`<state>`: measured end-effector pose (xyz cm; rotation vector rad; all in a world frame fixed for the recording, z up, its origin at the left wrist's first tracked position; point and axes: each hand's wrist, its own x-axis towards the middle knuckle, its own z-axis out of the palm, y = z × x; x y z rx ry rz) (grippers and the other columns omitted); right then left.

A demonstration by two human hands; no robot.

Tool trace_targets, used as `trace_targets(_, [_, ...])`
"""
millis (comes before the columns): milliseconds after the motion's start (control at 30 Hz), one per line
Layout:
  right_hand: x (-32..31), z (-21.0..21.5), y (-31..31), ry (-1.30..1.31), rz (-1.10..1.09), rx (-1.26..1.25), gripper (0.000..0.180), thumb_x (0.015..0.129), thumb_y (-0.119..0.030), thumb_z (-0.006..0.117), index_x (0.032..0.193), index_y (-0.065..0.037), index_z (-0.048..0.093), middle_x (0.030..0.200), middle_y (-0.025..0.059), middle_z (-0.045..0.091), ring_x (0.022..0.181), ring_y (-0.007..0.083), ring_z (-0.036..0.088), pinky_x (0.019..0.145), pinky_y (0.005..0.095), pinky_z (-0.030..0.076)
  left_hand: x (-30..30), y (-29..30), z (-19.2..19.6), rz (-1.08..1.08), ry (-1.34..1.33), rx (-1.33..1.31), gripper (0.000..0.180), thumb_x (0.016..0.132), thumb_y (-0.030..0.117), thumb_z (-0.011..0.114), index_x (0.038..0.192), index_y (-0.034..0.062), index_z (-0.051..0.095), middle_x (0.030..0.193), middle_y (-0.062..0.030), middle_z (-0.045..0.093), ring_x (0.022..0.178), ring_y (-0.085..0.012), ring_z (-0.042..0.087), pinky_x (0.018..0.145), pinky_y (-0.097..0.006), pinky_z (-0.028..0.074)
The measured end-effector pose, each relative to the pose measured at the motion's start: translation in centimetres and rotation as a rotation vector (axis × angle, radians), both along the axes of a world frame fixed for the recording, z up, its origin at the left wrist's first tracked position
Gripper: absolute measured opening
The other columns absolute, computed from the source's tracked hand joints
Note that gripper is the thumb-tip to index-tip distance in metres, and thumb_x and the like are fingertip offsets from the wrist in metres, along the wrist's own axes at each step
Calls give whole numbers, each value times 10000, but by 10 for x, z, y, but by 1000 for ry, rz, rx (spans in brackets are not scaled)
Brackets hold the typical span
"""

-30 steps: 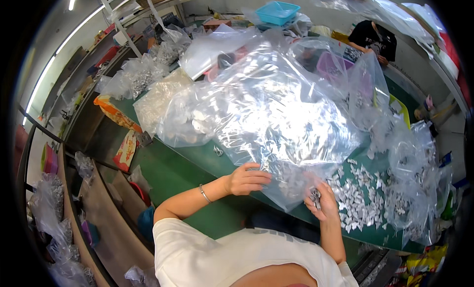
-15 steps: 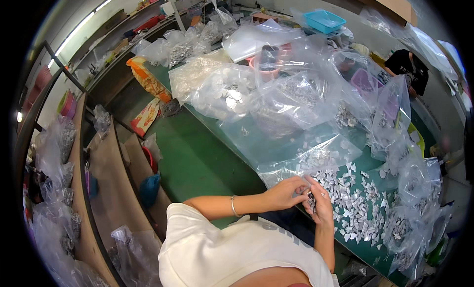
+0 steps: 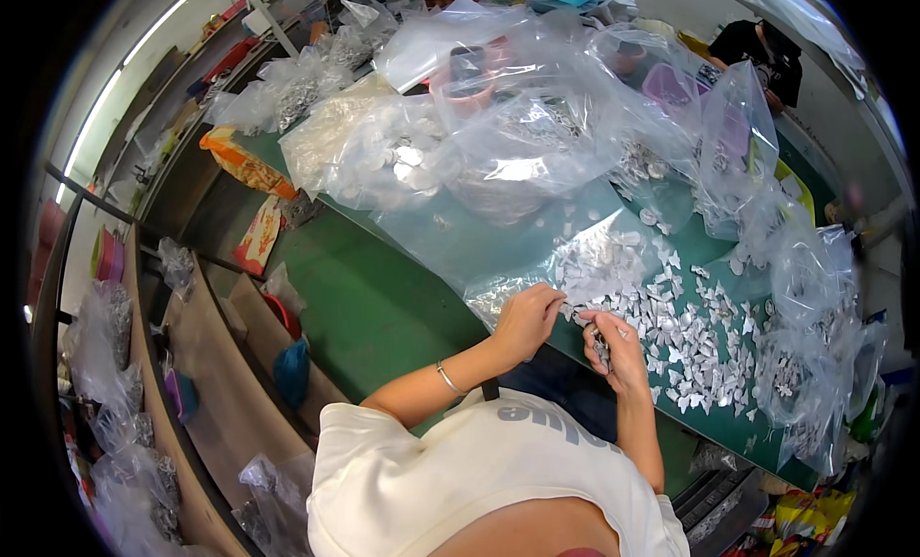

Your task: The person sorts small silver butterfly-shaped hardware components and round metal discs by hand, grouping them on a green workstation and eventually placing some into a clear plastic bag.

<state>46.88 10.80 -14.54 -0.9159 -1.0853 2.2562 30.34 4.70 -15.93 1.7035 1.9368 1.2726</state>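
My left hand (image 3: 527, 319) is over the near edge of the green table (image 3: 695, 246), thumb and fingertips pinched together. Whatever they hold, if anything, is too small to make out. Just to its right, my right hand (image 3: 623, 358) curls around a few small silvery pieces (image 3: 600, 348), partly hidden by the fingers. Its forefinger and thumb point toward the left fingertips, with a gap between the hands. Beyond and right of them spreads a heap of small whitish-grey pieces (image 3: 704, 351), many butterfly-shaped. A clear plastic bag (image 3: 517, 246) lies flat beside the heap, with more such pieces at its right end.
Clear bags of metal parts (image 3: 412, 155) cover the table's far side, around a pink tub (image 3: 470, 88) and a purple basket (image 3: 671, 88). More bags (image 3: 810, 289) line the right edge. Shelves (image 3: 225, 365) stand at left. A person in black (image 3: 762, 59) is at far right.
My hands, together half a second ago, have parted. The left has moved up and left to the edge of the heap; the right still curls around its pieces. The view has shifted.
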Motion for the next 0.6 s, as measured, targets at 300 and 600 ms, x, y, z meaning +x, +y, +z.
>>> trace_targets(300, [11,23,-3,7,-15,64,287,915,-192,463,1049,45,555,640,18,485,448,57,417,327,162,264,0,-2,31,-99,-209,-30,100,699,5,691,754,-6,607,699,-64,574,578,-149,547,530,-260,438])
trace_targets(600, [21,42,-11,88,-85,158,249,912,-143,452,1069,31,536,640,25,493,453,51,419,330,165,244,13,0,35,-132,-534,-309,271,640,91,785,606,1,531,583,-32,534,529,-49,462,472,-206,383])
